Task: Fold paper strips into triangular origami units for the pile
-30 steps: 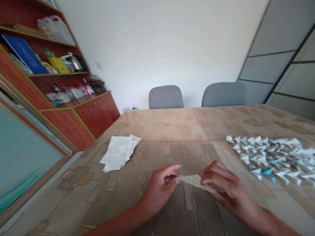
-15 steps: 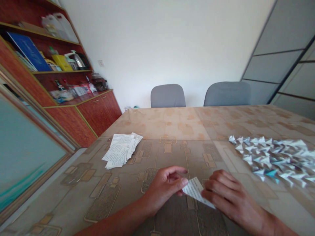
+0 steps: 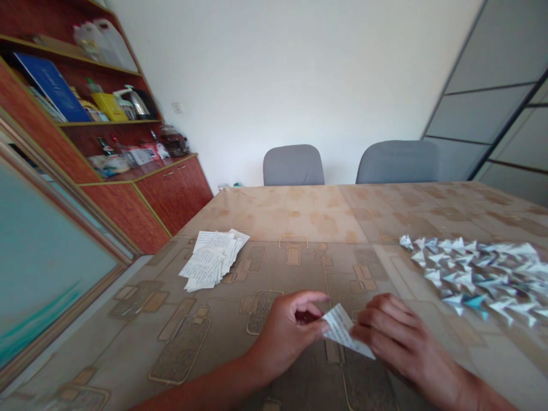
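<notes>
Between my hands, just above the table, is a small piece of printed paper [image 3: 341,326] folded into a triangle. My left hand [image 3: 291,325] pinches its left corner with the thumb, the index finger arched above. On the other side my right hand [image 3: 394,331] grips the paper's right edge, fingers curled together; the fingertips behind the paper are hidden. Left of my hands lies a loose pile of printed paper pieces [image 3: 209,260]. To the right stand several rows of small folded paper shapes [image 3: 464,277] with pointed tips, one of them partly teal.
The table [image 3: 257,214] has a patterned cover under a clear sheet. Two grey chairs [image 3: 294,165] stand at its far edge by the white wall. At the left are a wooden cabinet [image 3: 175,191] with filled shelves and a frosted glass panel [image 3: 47,257].
My left thumb and index finger have spread a little, widening the gap between them. The triangle of paper stays held in both hands. The view has shifted slightly.
</notes>
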